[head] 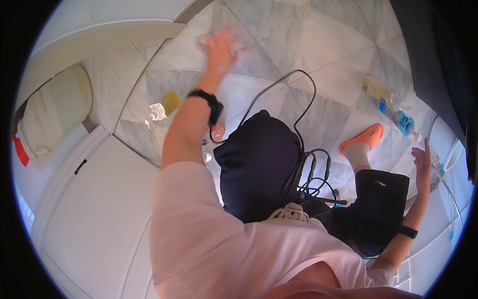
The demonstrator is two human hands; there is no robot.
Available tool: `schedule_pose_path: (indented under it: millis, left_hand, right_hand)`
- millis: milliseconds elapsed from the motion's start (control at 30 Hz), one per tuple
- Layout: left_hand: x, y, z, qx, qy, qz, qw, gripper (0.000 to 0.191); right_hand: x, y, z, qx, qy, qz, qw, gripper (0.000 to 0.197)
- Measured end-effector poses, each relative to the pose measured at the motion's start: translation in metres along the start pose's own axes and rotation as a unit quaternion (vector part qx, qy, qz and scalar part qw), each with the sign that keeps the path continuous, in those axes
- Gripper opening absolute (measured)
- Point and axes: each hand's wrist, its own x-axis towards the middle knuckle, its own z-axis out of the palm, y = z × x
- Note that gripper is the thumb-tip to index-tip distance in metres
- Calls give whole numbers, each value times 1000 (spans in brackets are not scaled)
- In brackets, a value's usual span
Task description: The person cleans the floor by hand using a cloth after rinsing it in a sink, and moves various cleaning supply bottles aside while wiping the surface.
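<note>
My left hand is blurred over the grey and white floor tiles, reaching past my bent knee. A pinkish blur surrounds its fingers; I cannot tell whether it holds anything. A black band is around that wrist. Off to the right, my right hand is raised with its fingers apart and nothing in them. Just beyond it on the floor are a pump bottle of blue liquid and a pale yellowish pump bottle. Left of my left forearm is a white pump top beside a yellow item.
A black cable loops over my dark-clothed knee onto the tiles. My orange slipper rests at right. White panels and a pale rounded container border the left. A dark upright surface stands at upper right.
</note>
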Motion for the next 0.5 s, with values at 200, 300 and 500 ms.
schedule_pose_path:
  millis: [200,300,500]
  left_hand:
    - [-166,42,93,132,-285,221,923,22]
    - [-155,71,97,118,-361,89,921,32]
    - [-50,83,-46,76,-73,-172,979,59]
  right_hand:
    - [3,-23,-1,20,36,-6,999,58]
    - [-5,-14,-10,4,51,-24,998,57]
    - [-10,4,-16,-12,61,-30,998,56]
